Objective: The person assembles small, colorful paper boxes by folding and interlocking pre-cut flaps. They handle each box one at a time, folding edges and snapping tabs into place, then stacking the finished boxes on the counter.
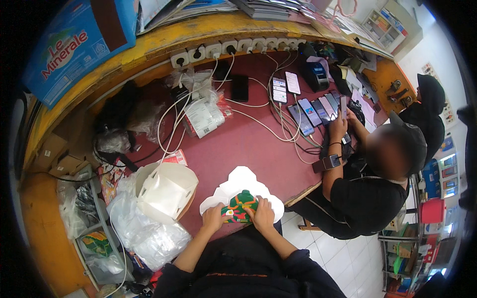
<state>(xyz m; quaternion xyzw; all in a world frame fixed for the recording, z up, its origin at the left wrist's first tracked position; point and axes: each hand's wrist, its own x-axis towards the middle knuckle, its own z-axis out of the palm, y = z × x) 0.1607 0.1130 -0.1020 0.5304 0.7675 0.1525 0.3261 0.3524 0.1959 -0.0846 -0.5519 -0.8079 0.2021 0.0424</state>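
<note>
At the table's near edge lies a partly folded paper food box (242, 180), its white rounded flaps spread outward. A green, red and orange printed part (242, 201) of it faces up in the middle. My left hand (214, 217) grips the left side of this printed part, thumb on top. On its right side my right hand (262, 213) presses with the thumb, its fingers curled around the edge. Just left of my hands, a white open paper box (169, 191) sits by clear plastic bags (159, 243).
Charging cables run from a row of sockets (213, 50) to several phones (300, 116). A co-worker (375, 188) sits at the right, holding a phone. A labelled package (203, 118) lies mid-table. A grey plastic bin (107, 238) stands at lower left; a blue carton (79, 49) rests on the shelf.
</note>
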